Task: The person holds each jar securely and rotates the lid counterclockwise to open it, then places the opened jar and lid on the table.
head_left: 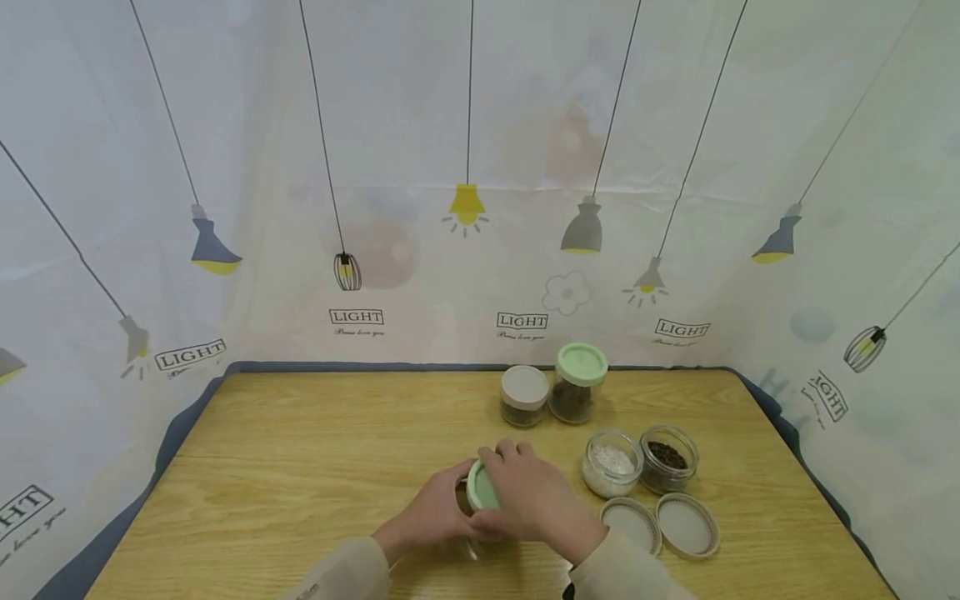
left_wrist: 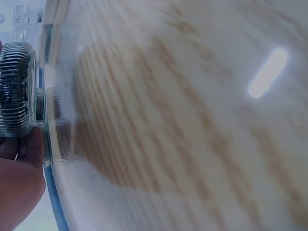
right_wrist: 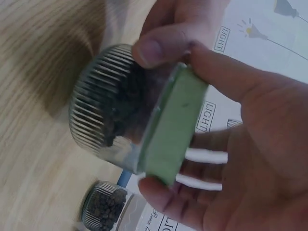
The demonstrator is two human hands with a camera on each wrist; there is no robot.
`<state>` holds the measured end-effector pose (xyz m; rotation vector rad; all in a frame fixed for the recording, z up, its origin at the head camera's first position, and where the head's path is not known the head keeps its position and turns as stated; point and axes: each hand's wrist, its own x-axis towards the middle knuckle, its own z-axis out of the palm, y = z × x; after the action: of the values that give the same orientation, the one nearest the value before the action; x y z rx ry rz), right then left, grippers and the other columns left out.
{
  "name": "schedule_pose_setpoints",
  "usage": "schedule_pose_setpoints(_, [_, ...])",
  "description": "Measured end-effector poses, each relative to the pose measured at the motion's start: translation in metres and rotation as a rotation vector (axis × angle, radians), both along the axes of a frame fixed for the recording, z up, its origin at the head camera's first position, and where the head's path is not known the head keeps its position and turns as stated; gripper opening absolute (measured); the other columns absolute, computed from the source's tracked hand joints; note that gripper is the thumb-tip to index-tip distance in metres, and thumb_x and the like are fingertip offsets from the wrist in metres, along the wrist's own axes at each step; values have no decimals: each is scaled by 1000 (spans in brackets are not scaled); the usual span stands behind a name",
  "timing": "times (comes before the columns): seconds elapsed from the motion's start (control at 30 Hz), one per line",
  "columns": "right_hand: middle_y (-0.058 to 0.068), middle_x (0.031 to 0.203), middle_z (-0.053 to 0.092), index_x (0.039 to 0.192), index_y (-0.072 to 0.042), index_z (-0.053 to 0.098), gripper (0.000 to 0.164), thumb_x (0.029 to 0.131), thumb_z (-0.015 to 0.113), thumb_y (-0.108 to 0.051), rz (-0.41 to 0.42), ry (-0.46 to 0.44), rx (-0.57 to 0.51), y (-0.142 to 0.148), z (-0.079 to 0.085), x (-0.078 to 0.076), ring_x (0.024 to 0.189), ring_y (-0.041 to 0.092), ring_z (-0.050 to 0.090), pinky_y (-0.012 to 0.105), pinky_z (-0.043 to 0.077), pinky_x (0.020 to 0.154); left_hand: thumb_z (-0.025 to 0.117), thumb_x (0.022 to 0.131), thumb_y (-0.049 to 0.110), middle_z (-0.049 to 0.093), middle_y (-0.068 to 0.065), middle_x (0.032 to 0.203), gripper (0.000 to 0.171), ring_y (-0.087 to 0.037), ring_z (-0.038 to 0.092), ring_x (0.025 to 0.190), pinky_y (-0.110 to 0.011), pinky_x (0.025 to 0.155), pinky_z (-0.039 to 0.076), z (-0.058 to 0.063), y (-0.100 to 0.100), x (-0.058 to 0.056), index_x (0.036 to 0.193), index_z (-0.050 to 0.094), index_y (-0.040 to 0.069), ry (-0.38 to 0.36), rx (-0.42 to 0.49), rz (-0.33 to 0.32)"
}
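Note:
My left hand [head_left: 431, 512] holds a ribbed glass jar [right_wrist: 103, 103] with dark chunks inside, lifted off the table and tilted. A light green lid [right_wrist: 175, 122] sits on the jar's mouth. The fingers and thumb of my right hand [head_left: 528, 496] are curled around that lid's rim. In the left wrist view, the jar's ribbed base [left_wrist: 17, 91] shows at the left edge, with part of the left hand [left_wrist: 21, 185] beneath it. Most of the jar is hidden behind the hands in the head view.
At the back of the wooden table [head_left: 337, 433] stand a white-lidded jar [head_left: 523, 393] and a green-lidded jar [head_left: 581, 371]. To the right are open jars of white grains [head_left: 611, 471] and dark grains [head_left: 667, 467]. Two pale lids [head_left: 686, 525] lie before them.

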<state>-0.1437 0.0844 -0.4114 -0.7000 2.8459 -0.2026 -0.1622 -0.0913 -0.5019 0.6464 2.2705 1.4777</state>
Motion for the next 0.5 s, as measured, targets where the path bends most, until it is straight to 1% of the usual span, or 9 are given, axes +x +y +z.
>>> schedule_pose_setpoints(0.1, [9, 138, 49, 146, -16, 42, 83, 79, 75, -53, 80, -32, -26, 4, 2, -2, 124, 30, 48, 44, 53, 88, 85, 74, 37, 55, -2, 140, 89, -17, 56, 123, -27, 100, 47, 0, -1, 0, 147, 39, 13, -6, -17, 1])
schedule_pose_setpoints(0.23, [5, 144, 46, 149, -20, 40, 82, 79, 79, -42, 167, -63, -40, 8, 4, -6, 129, 29, 45, 46, 51, 93, 84, 74, 36, 55, 0, 139, 88, -16, 56, 122, -28, 101, 47, 0, -1, 0, 147, 39, 13, -14, -17, -4])
schedule_pose_setpoints(0.3, [3, 147, 44, 149, -22, 40, 82, 79, 80, -37, 195, -78, -47, 9, 5, -7, 132, 28, 44, 49, 50, 95, 84, 74, 36, 56, 1, 137, 86, -15, 57, 121, -28, 100, 47, 0, -1, 1, 146, 41, 15, -25, -2, -10])
schedule_pose_setpoints(0.37, [2, 151, 40, 149, -25, 38, 87, 76, 84, -32, 206, -102, -55, 10, 7, -7, 137, 29, 40, 53, 47, 98, 84, 75, 36, 57, 2, 135, 85, -14, 57, 119, -29, 99, 48, -1, -1, 1, 145, 42, 16, -39, 8, -15])
schedule_pose_setpoints(0.4, [2, 154, 37, 150, -27, 37, 91, 73, 86, -33, 203, -114, -63, 11, 8, -7, 139, 29, 38, 55, 45, 100, 85, 74, 37, 57, 3, 135, 85, -14, 57, 119, -29, 99, 47, -1, -1, 1, 145, 42, 16, -36, 4, -16])
schedule_pose_setpoints(0.43, [3, 156, 34, 151, -27, 36, 94, 72, 86, -35, 194, -121, -74, 11, 9, -6, 141, 29, 36, 57, 44, 101, 85, 74, 38, 58, 3, 135, 85, -13, 57, 119, -30, 100, 47, -1, -1, 1, 144, 42, 16, -34, 1, -15])
schedule_pose_setpoints(0.5, [5, 159, 29, 152, -27, 33, 96, 72, 84, -45, 163, -113, -86, 12, 8, -6, 142, 32, 34, 60, 41, 103, 84, 74, 38, 58, 3, 135, 86, -14, 57, 120, -31, 101, 46, -2, -1, 0, 145, 42, 15, -24, -6, -12])
